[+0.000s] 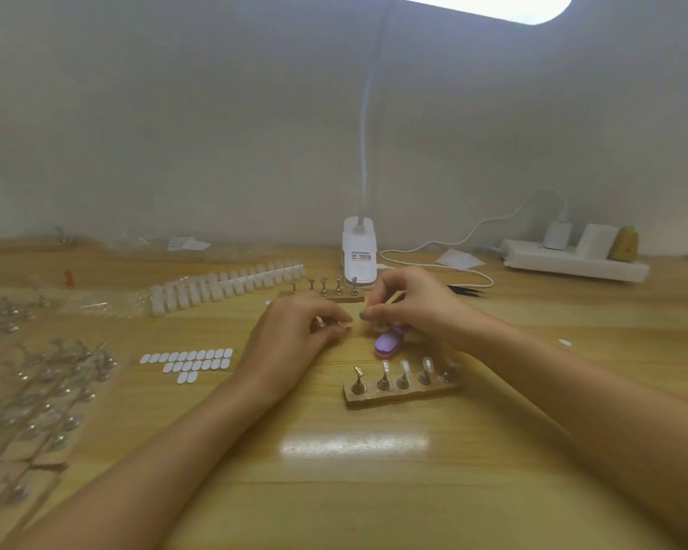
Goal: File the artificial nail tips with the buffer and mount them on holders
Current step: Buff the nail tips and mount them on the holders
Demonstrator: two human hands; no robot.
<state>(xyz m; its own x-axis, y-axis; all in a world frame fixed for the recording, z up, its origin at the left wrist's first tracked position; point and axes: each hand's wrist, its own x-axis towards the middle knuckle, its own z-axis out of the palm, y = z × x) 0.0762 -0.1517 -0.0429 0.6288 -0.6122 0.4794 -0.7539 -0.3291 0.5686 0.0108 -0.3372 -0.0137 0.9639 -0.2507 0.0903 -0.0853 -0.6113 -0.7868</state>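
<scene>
Behind the holder rack (pixel 402 394), a blurred piece (pixel 331 323) is pinched by the left hand (pixel 294 331). The buffer (pixel 389 344) is gripped in the fingers of the right hand (pixel 412 307), apparently for filing.

Glossy wooden table (pixel 374 490), shiny metal holders (pixel 383 381), translucent plastic nail tips (pixel 223 285).

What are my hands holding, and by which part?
Right hand grips the purple rounded buffer by its far end, near end sticking out. Left hand pinches something small and thin, too blurred to name.
</scene>
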